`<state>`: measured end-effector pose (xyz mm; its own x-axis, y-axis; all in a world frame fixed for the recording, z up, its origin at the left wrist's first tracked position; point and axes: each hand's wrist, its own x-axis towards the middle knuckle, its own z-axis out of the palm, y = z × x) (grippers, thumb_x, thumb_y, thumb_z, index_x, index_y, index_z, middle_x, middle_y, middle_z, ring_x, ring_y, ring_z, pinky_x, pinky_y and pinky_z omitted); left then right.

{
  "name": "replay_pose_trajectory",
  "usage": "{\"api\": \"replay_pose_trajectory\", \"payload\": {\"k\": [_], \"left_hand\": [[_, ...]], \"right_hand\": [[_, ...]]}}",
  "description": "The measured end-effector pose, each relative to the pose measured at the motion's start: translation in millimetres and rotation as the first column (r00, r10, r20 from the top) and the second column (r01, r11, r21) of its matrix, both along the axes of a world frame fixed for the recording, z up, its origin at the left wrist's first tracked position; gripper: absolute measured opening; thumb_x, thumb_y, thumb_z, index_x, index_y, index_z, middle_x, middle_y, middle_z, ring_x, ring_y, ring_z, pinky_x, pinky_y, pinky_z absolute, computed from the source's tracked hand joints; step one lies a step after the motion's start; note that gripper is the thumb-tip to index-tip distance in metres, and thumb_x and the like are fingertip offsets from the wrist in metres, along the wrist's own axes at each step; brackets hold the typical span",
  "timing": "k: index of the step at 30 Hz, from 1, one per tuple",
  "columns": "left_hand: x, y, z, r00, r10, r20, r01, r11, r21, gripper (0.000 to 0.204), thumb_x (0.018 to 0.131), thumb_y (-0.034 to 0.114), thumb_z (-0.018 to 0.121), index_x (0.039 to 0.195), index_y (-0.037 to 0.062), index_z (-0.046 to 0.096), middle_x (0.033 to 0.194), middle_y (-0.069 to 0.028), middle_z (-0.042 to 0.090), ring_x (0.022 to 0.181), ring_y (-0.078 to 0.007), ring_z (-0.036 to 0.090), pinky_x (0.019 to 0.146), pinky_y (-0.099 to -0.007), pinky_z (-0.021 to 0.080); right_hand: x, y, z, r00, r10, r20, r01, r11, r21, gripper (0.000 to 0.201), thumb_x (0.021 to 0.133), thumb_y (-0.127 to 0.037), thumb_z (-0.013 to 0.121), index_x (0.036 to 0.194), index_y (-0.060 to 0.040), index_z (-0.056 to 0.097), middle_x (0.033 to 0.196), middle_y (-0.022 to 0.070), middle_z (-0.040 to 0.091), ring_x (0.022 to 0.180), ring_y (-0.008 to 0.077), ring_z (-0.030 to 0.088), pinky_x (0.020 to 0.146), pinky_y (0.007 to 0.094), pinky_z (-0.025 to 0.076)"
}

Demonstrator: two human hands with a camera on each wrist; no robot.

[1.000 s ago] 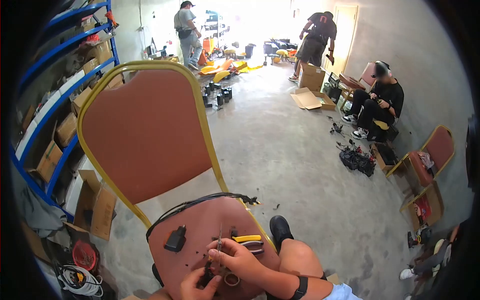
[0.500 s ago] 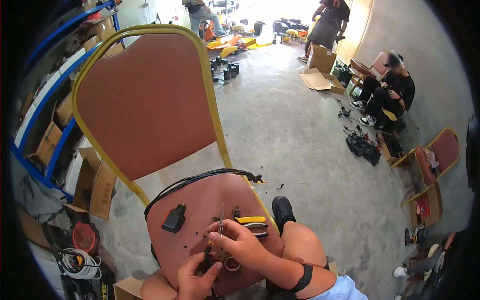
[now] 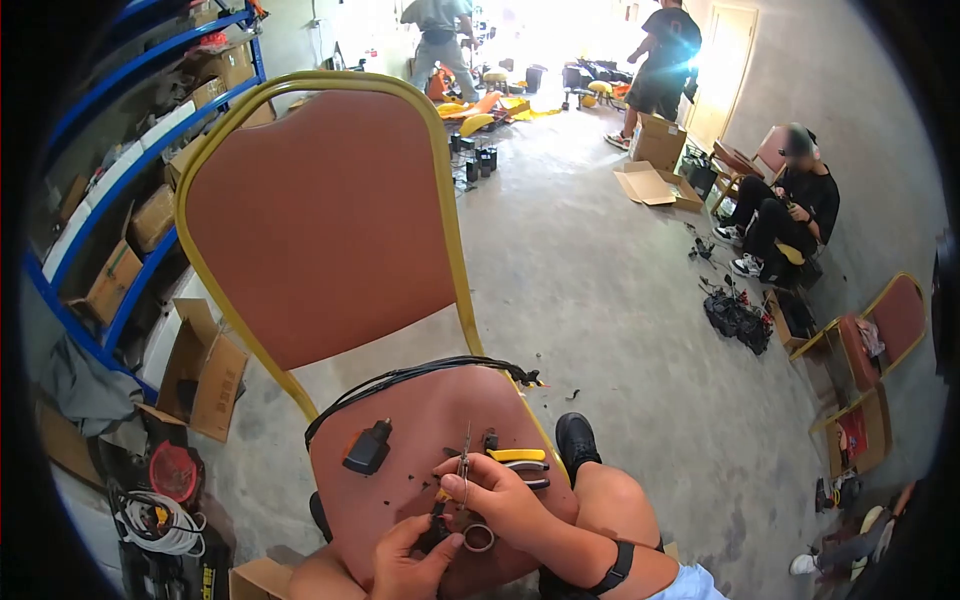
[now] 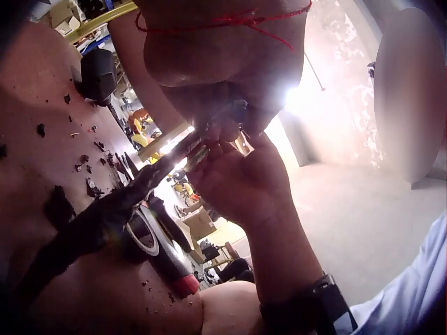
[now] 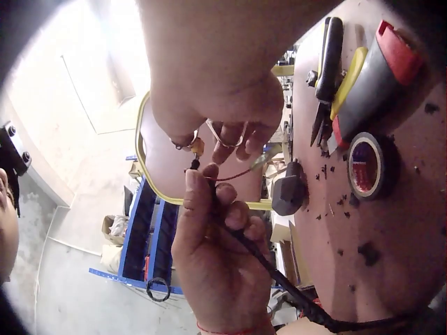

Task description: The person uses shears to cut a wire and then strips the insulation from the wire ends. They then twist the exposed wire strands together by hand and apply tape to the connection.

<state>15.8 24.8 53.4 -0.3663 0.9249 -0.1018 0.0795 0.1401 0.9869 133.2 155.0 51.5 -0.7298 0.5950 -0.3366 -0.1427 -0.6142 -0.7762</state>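
Observation:
My left hand [image 3: 415, 560] pinches the end of a black-wrapped cable [image 5: 279, 279] close over the chair seat. A yellow connector [image 5: 198, 147] and a thin red wire [image 5: 234, 176] show at its fingertips. My right hand [image 3: 500, 495] holds slim metal scissors [image 3: 466, 445], tips pointing away from me; their finger loops [image 5: 227, 132] show in the right wrist view. A roll of black tape [image 5: 372, 166] lies on the seat beside the hands. Behind the right hand are pliers with yellow and grey handles [image 3: 515, 456].
The red padded chair seat [image 3: 400, 405] also bears a black and orange block [image 3: 367, 447], dark scraps and a bundle of black cables [image 3: 430, 362]. Blue shelving [image 3: 115, 260] and an open carton [image 3: 215, 385] stand left. A person [image 3: 800, 200] sits at right; two others stand far back.
The head view has shifted, so the chair and both hands appear further right. Both hands keep their grips over the seat. The standing person at the back left has moved right.

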Motion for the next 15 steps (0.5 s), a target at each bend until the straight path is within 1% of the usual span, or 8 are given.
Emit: {"api": "replay_pose_trajectory", "payload": {"k": [3,6,9,12,15], "left_hand": [[-0.9,0.6,-7.5,1.000,-0.002,-0.017,0.003,0.999,0.038,0.028,0.089,0.011,0.071,0.112,-0.0042,0.064,0.102,-0.0067,0.068,0.091,-0.0146,0.062,0.080,-0.0265,0.050],[-1.7,0.8,-0.5,0.996,-0.025,-0.081,0.027,0.999,0.023,0.029,0.089,0.011,0.071,0.113,-0.0037,0.064,0.102,-0.0066,0.068,0.091,-0.0143,0.062,0.080,-0.0262,0.050],[-0.9,2.2,6.4,1.000,-0.025,-0.008,0.025,0.999,0.022,0.029,0.089,0.013,0.072,0.112,-0.0032,0.065,0.101,-0.0065,0.068,0.090,-0.0138,0.062,0.080,-0.0258,0.050],[-2.5,2.5,9.0,0.995,-0.045,-0.093,0.043,0.999,-0.023,0.029,0.089,0.014,0.072,0.111,-0.0029,0.065,0.100,-0.0060,0.068,0.089,-0.0135,0.062,0.079,-0.0257,0.050],[-2.3,2.1,7.1,0.996,-0.036,-0.084,0.034,0.999,-0.023,0.029,0.089,0.014,0.072,0.111,-0.0028,0.065,0.099,-0.0056,0.068,0.089,-0.0130,0.062,0.078,-0.0256,0.050]], "right_hand": [[-1.4,-0.9,-1.4,1.000,-0.015,-0.014,0.014,0.999,-0.033,0.033,0.097,-0.025,0.062,0.120,-0.0023,0.054,0.097,0.0035,0.060,0.085,0.0115,0.062,0.075,0.0253,0.053],[-1.1,-1.0,-2.5,1.000,-0.015,0.006,0.015,1.000,0.006,0.033,0.097,-0.024,0.061,0.120,-0.0018,0.054,0.097,0.0041,0.061,0.086,0.0119,0.063,0.076,0.0255,0.053],[-1.9,-0.2,-14.9,1.000,-0.011,0.018,0.010,0.997,0.073,0.033,0.098,-0.024,0.061,0.120,-0.0014,0.054,0.097,0.0045,0.061,0.086,0.0122,0.063,0.076,0.0256,0.053],[-1.5,0.2,-13.0,0.999,-0.003,0.038,0.001,0.998,0.066,0.032,0.098,-0.024,0.060,0.120,-0.0013,0.054,0.097,0.0044,0.061,0.086,0.0122,0.063,0.077,0.0258,0.053],[-1.4,-0.2,-10.9,0.999,-0.004,0.034,0.002,0.997,0.074,0.033,0.098,-0.024,0.061,0.121,-0.0014,0.054,0.097,0.0045,0.061,0.086,0.0122,0.063,0.076,0.0257,0.053]]}}
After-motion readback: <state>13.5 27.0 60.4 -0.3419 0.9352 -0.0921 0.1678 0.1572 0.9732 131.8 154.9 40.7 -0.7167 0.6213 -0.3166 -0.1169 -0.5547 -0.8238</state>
